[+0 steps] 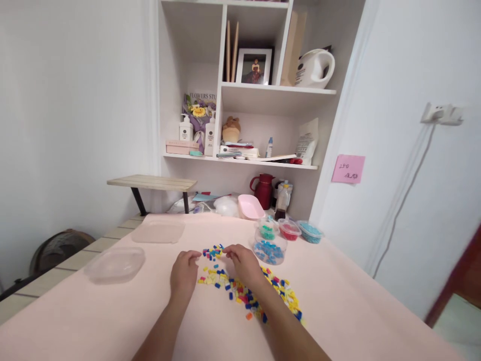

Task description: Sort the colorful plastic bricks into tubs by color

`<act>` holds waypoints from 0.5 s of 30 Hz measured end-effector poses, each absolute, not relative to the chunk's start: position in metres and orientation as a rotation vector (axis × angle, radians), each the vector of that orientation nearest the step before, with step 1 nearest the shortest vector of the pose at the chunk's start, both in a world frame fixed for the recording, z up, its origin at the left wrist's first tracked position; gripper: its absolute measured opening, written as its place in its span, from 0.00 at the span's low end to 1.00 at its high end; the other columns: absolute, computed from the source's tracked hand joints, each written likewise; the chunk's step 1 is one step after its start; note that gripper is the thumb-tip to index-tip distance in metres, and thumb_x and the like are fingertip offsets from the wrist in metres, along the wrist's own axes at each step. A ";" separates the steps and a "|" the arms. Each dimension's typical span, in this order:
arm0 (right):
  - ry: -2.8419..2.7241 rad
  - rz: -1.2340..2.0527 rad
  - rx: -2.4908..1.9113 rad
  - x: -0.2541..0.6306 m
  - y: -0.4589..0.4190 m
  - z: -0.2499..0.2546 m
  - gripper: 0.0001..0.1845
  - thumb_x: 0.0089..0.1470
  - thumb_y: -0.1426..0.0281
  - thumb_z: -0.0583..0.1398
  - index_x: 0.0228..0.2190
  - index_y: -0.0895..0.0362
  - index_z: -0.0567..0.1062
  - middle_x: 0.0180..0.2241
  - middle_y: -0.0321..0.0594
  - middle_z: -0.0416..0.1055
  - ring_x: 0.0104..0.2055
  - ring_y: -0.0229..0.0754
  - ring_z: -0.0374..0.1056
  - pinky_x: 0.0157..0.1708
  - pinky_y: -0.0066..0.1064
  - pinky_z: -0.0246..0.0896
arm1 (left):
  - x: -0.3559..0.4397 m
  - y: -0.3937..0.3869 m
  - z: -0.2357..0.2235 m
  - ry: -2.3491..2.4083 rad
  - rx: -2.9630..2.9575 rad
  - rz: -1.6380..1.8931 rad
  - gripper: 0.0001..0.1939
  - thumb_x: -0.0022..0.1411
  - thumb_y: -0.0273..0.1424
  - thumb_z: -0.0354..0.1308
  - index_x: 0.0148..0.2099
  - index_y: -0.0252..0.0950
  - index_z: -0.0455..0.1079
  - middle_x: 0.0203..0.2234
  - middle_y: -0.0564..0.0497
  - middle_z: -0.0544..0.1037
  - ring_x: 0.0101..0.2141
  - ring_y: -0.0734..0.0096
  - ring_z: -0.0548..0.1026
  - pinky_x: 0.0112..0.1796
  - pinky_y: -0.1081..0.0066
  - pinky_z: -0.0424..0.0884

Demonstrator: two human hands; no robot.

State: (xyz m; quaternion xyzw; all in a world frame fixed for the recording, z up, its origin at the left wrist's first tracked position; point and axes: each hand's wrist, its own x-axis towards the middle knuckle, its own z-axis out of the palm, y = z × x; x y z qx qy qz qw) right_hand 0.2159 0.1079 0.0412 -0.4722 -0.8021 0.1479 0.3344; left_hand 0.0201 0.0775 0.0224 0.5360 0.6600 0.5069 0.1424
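Note:
My left hand (183,273) rests on the pink table cover, its fingers partly curled and pointing right, with no piece visible in them. A small cluster of mixed blue, yellow and red plastic bricks (213,252) lies between my two hands. On the other side, my right hand (243,263) reaches over the table, thumb and forefinger slightly apart at the cluster's right edge. Whether its fingertips touch a brick, I cannot tell. Under and around my right forearm spreads a larger pile of yellow, blue, red and white bricks (287,293), partly hidden by the arm.
Behind my right hand stand clear tubs of blue pieces (269,250), green pieces (267,231), red pieces (289,230) and light-blue pieces (310,231). Clear plastic containers (115,264) sit at left. A pink basin (251,206) and red jug (263,190) are at the back.

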 end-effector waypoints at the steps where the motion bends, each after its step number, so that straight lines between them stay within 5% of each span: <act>1: -2.078 0.415 -1.228 0.215 0.107 0.042 0.21 0.56 0.79 0.50 0.41 0.51 0.78 0.40 0.39 0.76 0.42 0.41 0.71 0.44 0.30 0.60 | 0.018 0.076 0.023 1.931 1.515 1.486 0.18 0.55 0.21 0.46 0.37 0.39 0.77 0.37 0.49 0.77 0.34 0.70 0.77 0.38 0.69 0.73; 15: -2.311 0.521 -1.200 0.238 0.129 0.090 0.19 0.55 0.75 0.52 0.39 0.53 0.80 0.41 0.39 0.78 0.44 0.43 0.72 0.44 0.31 0.62 | 0.001 0.082 0.044 2.208 1.538 1.355 0.26 0.48 0.14 0.47 0.43 0.41 0.76 0.47 0.46 0.71 0.52 0.62 0.71 0.54 0.65 0.65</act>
